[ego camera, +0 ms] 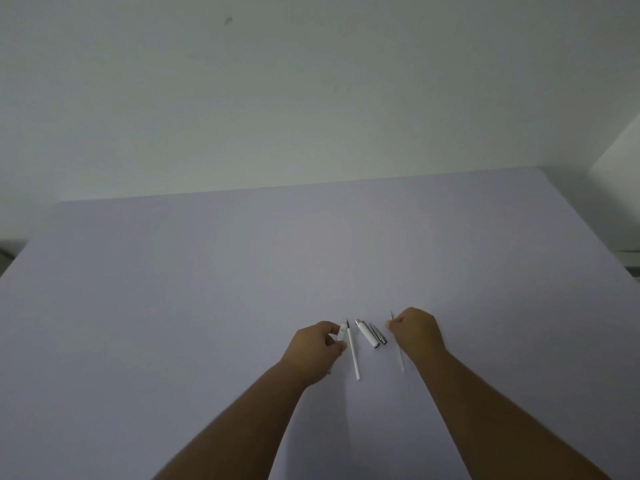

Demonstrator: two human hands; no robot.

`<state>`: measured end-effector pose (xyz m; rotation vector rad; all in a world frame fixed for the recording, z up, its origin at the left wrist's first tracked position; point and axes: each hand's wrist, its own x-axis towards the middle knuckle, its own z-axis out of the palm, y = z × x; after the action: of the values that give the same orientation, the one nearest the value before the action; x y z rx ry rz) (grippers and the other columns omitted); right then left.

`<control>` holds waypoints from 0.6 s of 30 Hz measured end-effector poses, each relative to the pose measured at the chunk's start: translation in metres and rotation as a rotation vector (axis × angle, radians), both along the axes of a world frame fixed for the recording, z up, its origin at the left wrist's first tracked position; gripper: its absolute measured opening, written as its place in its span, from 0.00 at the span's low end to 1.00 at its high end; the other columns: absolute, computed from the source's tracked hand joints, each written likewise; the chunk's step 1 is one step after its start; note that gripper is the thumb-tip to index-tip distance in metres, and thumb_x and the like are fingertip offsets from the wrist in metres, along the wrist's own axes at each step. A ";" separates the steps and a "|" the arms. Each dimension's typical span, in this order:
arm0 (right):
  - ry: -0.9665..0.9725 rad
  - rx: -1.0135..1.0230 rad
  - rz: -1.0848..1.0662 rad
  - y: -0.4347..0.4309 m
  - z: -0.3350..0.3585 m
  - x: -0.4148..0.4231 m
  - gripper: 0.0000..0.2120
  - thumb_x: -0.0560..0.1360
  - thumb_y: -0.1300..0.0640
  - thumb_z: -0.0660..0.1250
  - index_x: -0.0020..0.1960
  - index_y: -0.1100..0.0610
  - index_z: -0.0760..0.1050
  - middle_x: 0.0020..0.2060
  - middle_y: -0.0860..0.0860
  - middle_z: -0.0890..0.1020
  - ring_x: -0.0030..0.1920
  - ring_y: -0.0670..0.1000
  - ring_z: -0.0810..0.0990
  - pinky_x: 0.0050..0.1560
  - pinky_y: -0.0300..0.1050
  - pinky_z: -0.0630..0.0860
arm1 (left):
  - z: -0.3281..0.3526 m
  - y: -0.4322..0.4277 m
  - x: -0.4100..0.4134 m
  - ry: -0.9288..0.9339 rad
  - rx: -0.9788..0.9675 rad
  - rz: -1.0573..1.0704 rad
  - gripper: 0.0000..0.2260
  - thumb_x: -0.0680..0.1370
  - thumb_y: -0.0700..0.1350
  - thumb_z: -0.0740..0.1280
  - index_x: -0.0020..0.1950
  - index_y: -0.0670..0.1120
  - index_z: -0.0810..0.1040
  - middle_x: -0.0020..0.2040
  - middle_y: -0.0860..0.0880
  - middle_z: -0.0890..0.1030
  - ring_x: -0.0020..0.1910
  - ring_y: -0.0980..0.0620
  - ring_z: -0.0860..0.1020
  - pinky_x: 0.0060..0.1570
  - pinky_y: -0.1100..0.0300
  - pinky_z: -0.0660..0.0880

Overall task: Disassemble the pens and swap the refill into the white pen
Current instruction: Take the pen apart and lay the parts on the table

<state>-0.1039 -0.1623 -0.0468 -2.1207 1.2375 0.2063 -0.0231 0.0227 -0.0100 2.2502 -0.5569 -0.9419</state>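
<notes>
My left hand pinches a short white pen part just above the table. Right beside it a long white refill with a dark tip lies on the surface, pointing away from me. A white pen barrel piece with silver ends and a dark clip part lie between my hands. My right hand is closed on a thin refill, whose tip sticks out above the fingers and whose tail runs down past the wrist.
The pale lilac table stretches wide around the parts. A white wall stands behind its far edge. A white block sits at the right, beyond the table corner.
</notes>
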 end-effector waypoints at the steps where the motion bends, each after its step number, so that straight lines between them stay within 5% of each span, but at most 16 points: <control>1: -0.002 0.011 -0.004 0.000 -0.001 0.000 0.12 0.73 0.52 0.68 0.40 0.61 0.78 0.39 0.59 0.81 0.49 0.60 0.82 0.42 0.43 0.71 | -0.001 0.000 0.000 0.004 -0.002 0.007 0.14 0.77 0.48 0.65 0.62 0.49 0.74 0.46 0.50 0.82 0.34 0.55 0.78 0.26 0.72 0.72; 14: -0.033 0.006 -0.026 0.004 0.000 -0.001 0.13 0.73 0.53 0.67 0.46 0.63 0.80 0.45 0.59 0.84 0.49 0.58 0.81 0.48 0.46 0.76 | -0.003 0.000 0.004 -0.004 -0.014 0.032 0.12 0.76 0.48 0.66 0.59 0.49 0.75 0.37 0.56 0.78 0.29 0.58 0.76 0.21 0.75 0.69; 18: -0.096 -0.040 -0.009 0.012 0.008 0.002 0.08 0.73 0.54 0.66 0.42 0.59 0.78 0.44 0.56 0.84 0.46 0.57 0.81 0.47 0.46 0.76 | -0.003 0.001 0.005 -0.059 0.022 0.032 0.11 0.76 0.49 0.67 0.57 0.49 0.76 0.38 0.55 0.77 0.32 0.59 0.75 0.26 0.70 0.70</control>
<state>-0.1022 -0.1505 -0.0389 -2.1326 1.2037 0.0759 -0.0177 0.0238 -0.0132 2.3064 -0.5370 -0.8725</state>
